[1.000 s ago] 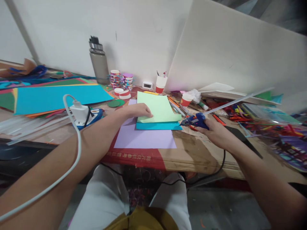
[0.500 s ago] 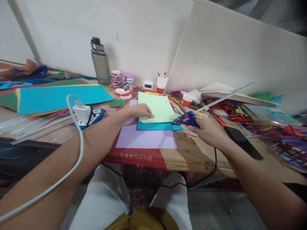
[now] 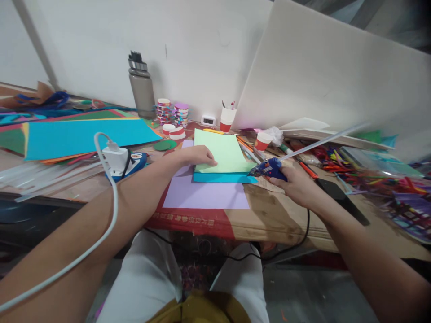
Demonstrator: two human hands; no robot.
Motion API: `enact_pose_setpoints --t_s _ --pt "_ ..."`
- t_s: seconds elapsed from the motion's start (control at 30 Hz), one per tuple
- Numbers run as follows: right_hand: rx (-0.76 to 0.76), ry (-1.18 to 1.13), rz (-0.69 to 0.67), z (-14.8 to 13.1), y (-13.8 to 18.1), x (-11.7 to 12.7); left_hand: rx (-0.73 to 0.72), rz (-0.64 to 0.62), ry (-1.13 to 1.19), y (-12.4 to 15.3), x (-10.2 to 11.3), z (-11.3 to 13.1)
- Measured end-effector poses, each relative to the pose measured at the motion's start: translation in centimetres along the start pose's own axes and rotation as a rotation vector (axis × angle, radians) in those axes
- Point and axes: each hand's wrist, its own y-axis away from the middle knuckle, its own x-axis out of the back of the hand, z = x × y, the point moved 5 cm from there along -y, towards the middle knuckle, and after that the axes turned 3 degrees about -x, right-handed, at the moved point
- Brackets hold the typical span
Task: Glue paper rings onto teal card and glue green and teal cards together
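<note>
The left hand (image 3: 195, 155) lies flat, fingers together, pressing the near left edge of one light green sheet (image 3: 222, 151); that sheet lies on one blue sheet (image 3: 224, 178), both on one lilac sheet (image 3: 205, 195). The right hand (image 3: 296, 185) is curled tight around one blue glue gun (image 3: 269, 168), its nozzle at the green sheet's near right corner; two red-and-white paper cups (image 3: 227, 119) stand behind.

The glue gun (image 3: 269, 168) is small and blue, with a long clear glue stick (image 3: 319, 142) slanting up and to the right from its back. Its nozzle points left, at the right edge of the pale green sheet (image 3: 220, 151), which lies flat on a turquoise sheet (image 3: 224, 178) over a lilac sheet (image 3: 205, 195).
</note>
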Motion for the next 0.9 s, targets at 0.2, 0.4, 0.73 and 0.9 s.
enact_pose_setpoints --t_s 0.2,0.4,0.73,0.9 --pt "0.003 0.106 -0.052 -2.9 -0.3 -0.3 -0.005 0.025 0.005 0.1 0.0 0.2" --pt "-0.035 0.055 -0.120 -5.2 -0.6 -1.2 0.014 0.002 0.003 0.1 0.1 0.1" --pt "0.052 -0.014 -0.128 -8.7 -0.8 -3.7 -0.067 -0.167 0.049 1.3 0.6 1.5" --pt "0.083 -0.037 -0.110 -9.0 -0.7 -3.8 -0.140 -0.244 -0.008 1.9 1.2 2.2"
